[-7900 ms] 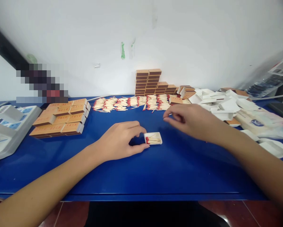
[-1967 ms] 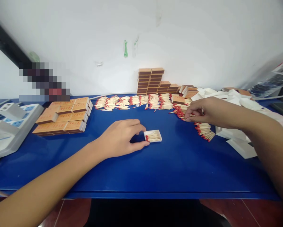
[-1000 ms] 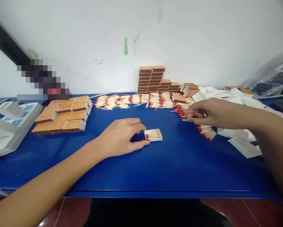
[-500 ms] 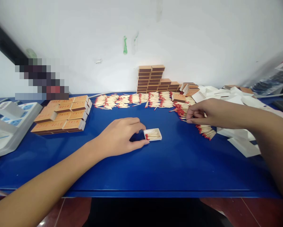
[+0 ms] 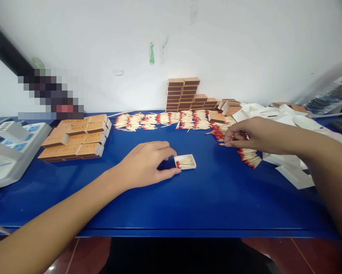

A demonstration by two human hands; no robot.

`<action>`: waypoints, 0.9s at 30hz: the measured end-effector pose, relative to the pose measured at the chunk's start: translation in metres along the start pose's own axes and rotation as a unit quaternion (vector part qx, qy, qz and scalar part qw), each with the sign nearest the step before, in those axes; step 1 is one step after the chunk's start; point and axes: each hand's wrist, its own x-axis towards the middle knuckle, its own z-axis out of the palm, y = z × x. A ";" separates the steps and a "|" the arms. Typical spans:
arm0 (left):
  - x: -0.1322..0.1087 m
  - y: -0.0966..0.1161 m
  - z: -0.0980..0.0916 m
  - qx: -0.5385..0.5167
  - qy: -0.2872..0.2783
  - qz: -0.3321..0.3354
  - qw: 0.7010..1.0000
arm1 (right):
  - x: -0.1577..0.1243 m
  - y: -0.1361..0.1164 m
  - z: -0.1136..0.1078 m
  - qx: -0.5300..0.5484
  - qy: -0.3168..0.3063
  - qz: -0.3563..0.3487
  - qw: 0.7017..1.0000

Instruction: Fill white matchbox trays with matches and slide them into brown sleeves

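Note:
My left hand [image 5: 149, 163] rests on the table, thumb and forefinger gripping the left end of a small white matchbox tray [image 5: 195, 163]. Several red-headed matches [image 5: 186, 164] lie in that tray. To the right, my right hand [image 5: 246, 135] has its thumb and forefinger pinched on a match [image 5: 221, 144], whose red head sticks out to the left. Just behind and under this hand is a pile of loose matches [image 5: 218, 131], and more matches [image 5: 249, 158] show below the wrist. The palm side of the right hand is partly hidden.
Closed matchboxes [image 5: 73, 140] are stacked at left, beside a white power strip [image 5: 22, 152]. Rows of matches [image 5: 162, 119] line the back below a stack of box sleeves [image 5: 182, 97]. White trays [image 5: 296, 179] heap up at right. The blue table [image 5: 171, 209] ends at its front edge.
Both hands are in almost the same place. The match in my right hand shows a little more of its red head to the left; the view has shifted slightly.

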 end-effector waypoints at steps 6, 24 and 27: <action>0.000 0.000 0.000 0.000 0.001 0.004 1.000 | -0.002 -0.012 -0.001 -0.019 -0.091 0.021 0.995; 0.005 0.004 0.005 -0.041 0.049 0.006 0.998 | -0.012 -0.091 0.031 0.113 0.077 -0.148 0.979; 0.006 0.004 0.005 -0.042 0.061 0.006 0.997 | -0.013 -0.091 0.030 0.106 0.085 -0.131 0.982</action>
